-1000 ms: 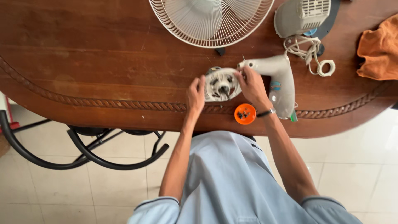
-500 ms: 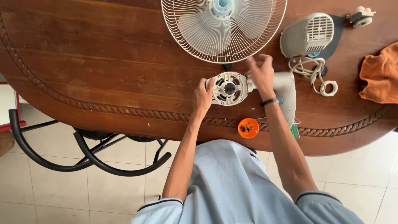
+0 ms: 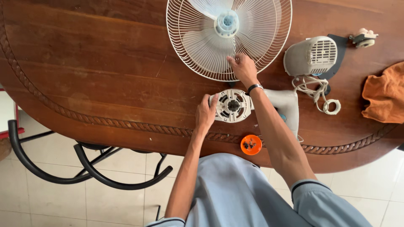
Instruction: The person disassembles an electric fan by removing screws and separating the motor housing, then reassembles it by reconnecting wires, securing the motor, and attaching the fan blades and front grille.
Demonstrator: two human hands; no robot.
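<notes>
My left hand (image 3: 206, 112) rests against the left rim of a round white fan motor housing (image 3: 232, 105) lying on the wooden table (image 3: 92, 71). My right hand (image 3: 242, 67), with a dark band on the wrist, lies on the lower edge of the white wire fan guard (image 3: 198, 38), its fingers curled on the wires. The blades and pale blue hub (image 3: 227, 22) show inside the guard. A white fan neck piece (image 3: 287, 110) lies just right of the motor housing, partly hidden by my right forearm.
A small orange cap (image 3: 251, 144) with dark screws sits at the table's near edge. A grey-white motor cover (image 3: 310, 55), a coiled white cord (image 3: 320, 93) and an orange cloth (image 3: 385, 93) lie to the right. Black chair frames (image 3: 84, 168) stand below.
My right hand left the motor housing and moved away from me onto the fan guard. My left hand stayed by the housing. The view shifted further over the table.
</notes>
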